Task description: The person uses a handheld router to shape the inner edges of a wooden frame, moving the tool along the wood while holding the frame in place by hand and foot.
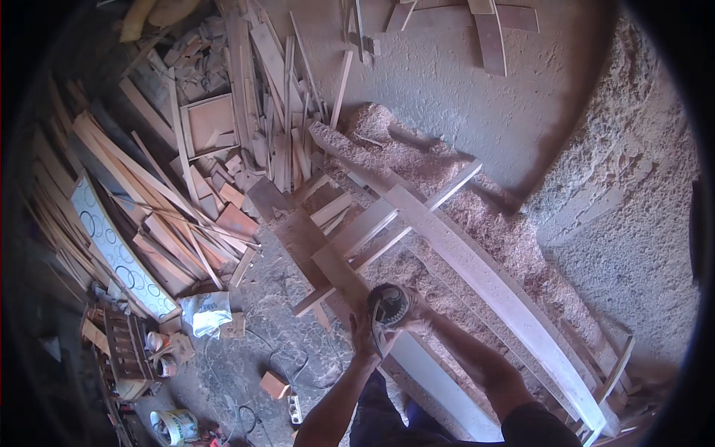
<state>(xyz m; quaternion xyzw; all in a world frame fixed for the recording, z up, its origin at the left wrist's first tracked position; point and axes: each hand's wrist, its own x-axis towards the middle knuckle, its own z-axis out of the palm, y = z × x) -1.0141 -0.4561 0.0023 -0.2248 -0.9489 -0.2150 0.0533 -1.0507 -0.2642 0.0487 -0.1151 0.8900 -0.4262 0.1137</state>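
Note:
Both my hands are closed round a corded power tool (389, 304) with a dark, round, vented top. Its exact kind does not show from above. My left hand (363, 339) grips its near left side, and my right hand (418, 314) grips its right side. A cord loops down from the housing between my hands. Beneath the tool runs a long wooden plank (439, 384), passing from in front of my legs toward the far left. The tool's base, and whether it touches the wood, are hidden.
A long curved board (484, 276) lies to the right on crosspieces, with wood shavings (547, 298) beside it. Scrap timber (164, 216) is heaped at left. Cables and a power strip (295, 409) lie on the floor near a white bucket (175, 426). A rough wall (603, 201) stands at right.

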